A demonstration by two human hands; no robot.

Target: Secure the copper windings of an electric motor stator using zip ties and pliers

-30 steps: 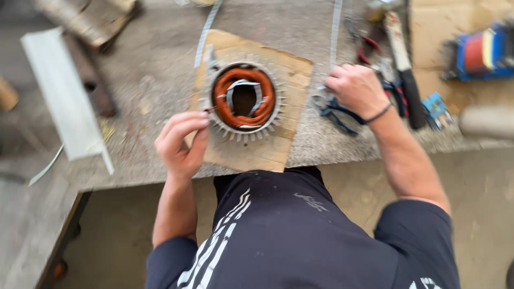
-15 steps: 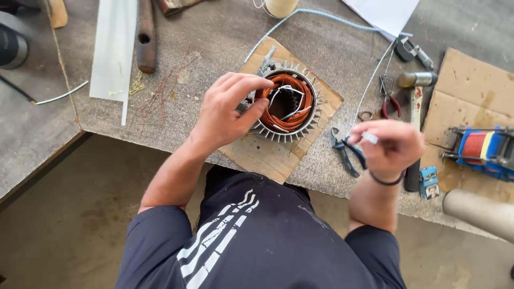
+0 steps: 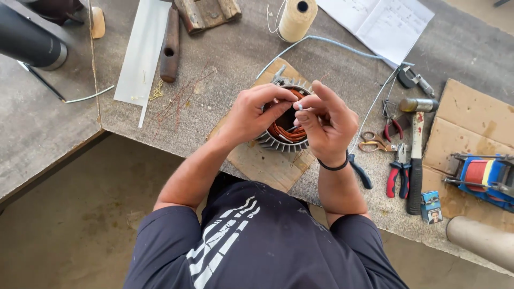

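We see left hand [image 3: 251, 115] and right hand [image 3: 329, 120] meeting over finned motor stator [image 3: 284, 131], fingertips pinched shut on thin white lead, likely keeping it clear of copper windings. Stator directly beneath hands, on cardboard [image 3: 262, 160]; pliers [image 3: 397, 174], hammer [image 3: 416, 155] right of right hand on table [image 3: 214, 64].

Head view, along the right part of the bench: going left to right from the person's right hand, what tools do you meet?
Right hand → brass-handled scissors → red-handled pliers → black-handled hammer → blue winding device with red spool.
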